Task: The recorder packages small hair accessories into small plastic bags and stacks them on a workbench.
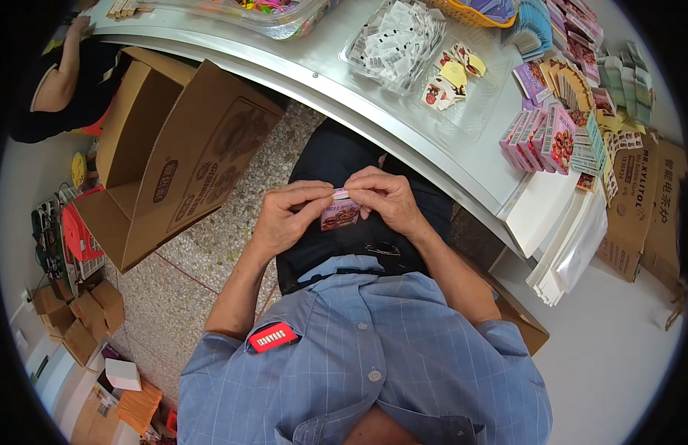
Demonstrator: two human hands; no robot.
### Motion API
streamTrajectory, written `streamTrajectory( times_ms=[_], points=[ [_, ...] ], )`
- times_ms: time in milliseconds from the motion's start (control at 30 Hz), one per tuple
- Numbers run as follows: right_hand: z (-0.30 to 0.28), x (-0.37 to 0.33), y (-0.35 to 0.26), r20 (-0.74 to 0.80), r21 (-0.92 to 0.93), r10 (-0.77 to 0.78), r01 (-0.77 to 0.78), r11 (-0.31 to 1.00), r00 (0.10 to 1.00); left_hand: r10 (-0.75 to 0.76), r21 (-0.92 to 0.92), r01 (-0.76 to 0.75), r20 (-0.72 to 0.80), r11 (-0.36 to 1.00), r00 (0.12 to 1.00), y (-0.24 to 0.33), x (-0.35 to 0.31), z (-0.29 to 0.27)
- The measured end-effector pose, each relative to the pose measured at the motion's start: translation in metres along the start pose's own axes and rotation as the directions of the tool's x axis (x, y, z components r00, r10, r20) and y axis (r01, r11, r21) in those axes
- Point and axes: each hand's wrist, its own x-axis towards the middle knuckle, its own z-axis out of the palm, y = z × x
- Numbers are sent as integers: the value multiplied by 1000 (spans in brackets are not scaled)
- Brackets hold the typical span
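Over my lap, a small pink box (339, 216) with a colourful printed front is held between both hands. My left hand (290, 215) pinches its upper left edge with thumb and forefinger. On the other side, my right hand (385, 200) grips the upper right edge, its fingers partly behind the box. The thumbs and fingertips meet near the top flap, which shows a pale strip. Similar pink boxes (540, 139) stand in a row on the table to the right.
A white table (322, 67) curves across the front. It bears a clear tub of small white packets (396, 44), a plastic tray with yellow cards (451, 78) and stacked flat cartons (533, 30). An open cardboard box (188, 163) stands left. Another person's arm (58, 78) shows far left.
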Motion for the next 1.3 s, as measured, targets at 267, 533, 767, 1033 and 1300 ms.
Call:
streamTrajectory(
  times_ms=[267, 533, 767, 1033, 1300],
  points=[
    [-2, -6, 9, 76, -338, -230, 242, 909, 970, 252, 176, -251, 21, 952, 968, -11, -4, -2],
    [2, -13, -9, 26, -477, -224, 209, 854, 974, 280, 230, -285, 53, 931, 959, 0, -1, 6],
    [16, -23, -43, 11, -581, -418, 346, 737, 909, 233, 100, -220, -149, 970, 961, 13, 2, 25],
    [1, -90, -168, -584, -490, -497, 210, 846, 642, 175, -405, -175, -37, 897, 984, 148, 84, 109],
    [-154, -84, -240, -748, -489, -425, 8, 872, 510, 72, -370, 38, 279, 928, 958, 189, 212, 213]
  ],
)
